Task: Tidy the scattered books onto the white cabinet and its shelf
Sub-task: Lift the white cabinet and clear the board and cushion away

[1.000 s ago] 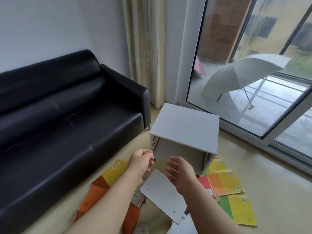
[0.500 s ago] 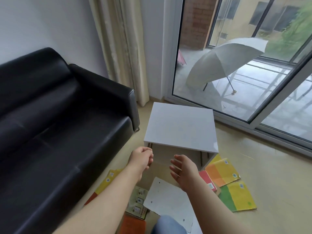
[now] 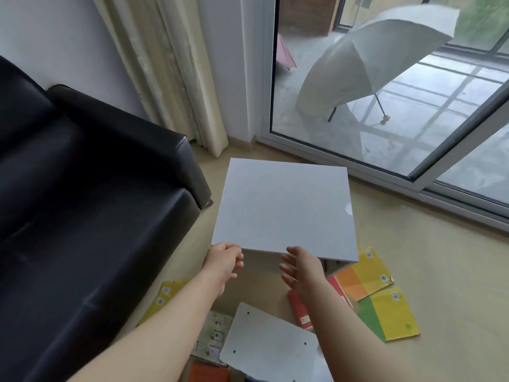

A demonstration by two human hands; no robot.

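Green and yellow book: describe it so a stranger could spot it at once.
Find the white cabinet by the glass door. On the floor at its right front corner, the green and yellow book lies farthest right. Its neighbour, the orange and yellow book, lacks any green.

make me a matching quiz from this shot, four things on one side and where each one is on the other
1 sofa
2 umbrella
3 green and yellow book
4 white board with holes

A outside, behind the glass door
B on the floor, right side
C far left
D lying in front of the cabinet, bottom middle

Pairs: 1-C, 2-A, 3-B, 4-D
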